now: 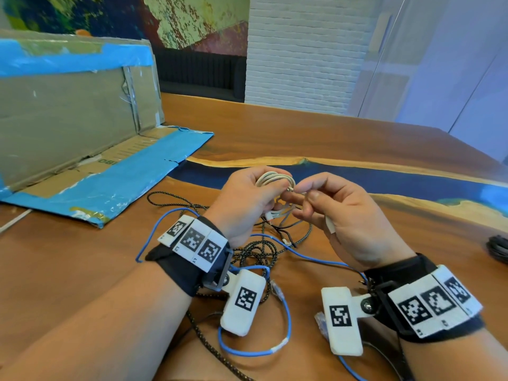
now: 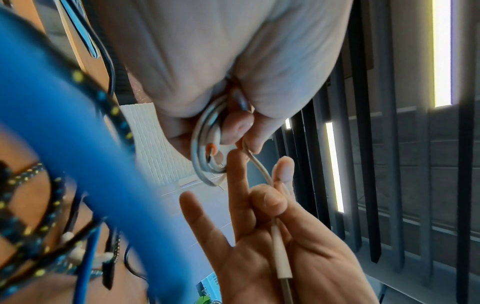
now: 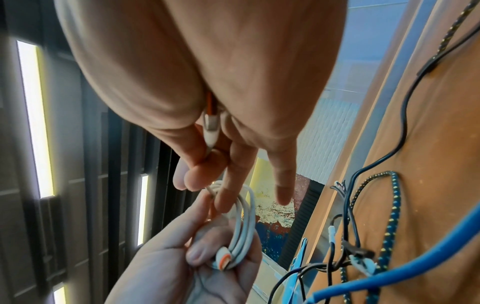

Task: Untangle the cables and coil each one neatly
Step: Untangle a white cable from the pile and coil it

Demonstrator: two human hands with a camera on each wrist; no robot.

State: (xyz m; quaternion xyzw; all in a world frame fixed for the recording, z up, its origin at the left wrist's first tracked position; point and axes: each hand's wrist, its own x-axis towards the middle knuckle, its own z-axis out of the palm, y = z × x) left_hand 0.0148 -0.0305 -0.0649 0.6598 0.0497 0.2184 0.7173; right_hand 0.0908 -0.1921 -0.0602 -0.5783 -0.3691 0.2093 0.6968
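My left hand (image 1: 247,200) holds a small coil of white cable (image 1: 275,179) above the table, fingers curled round its loops. In the right wrist view the coil (image 3: 244,230) shows an orange-tipped plug tucked into it. My right hand (image 1: 343,213) pinches the free end of the same cable between thumb and forefinger, right beside the coil. The white end plug (image 2: 281,257) lies along its palm, and the other fingers are spread. A tangle of blue cable (image 1: 286,320), black braided cable (image 1: 258,250) and thin black wire (image 1: 287,231) lies on the table under both hands.
A cardboard box (image 1: 68,111) with blue tape stands at the left, its flap lying flat on the wooden table (image 1: 357,138). A dark coiled cable (image 1: 499,248) sits at the right edge. Blue cable loops run beneath both wrists.
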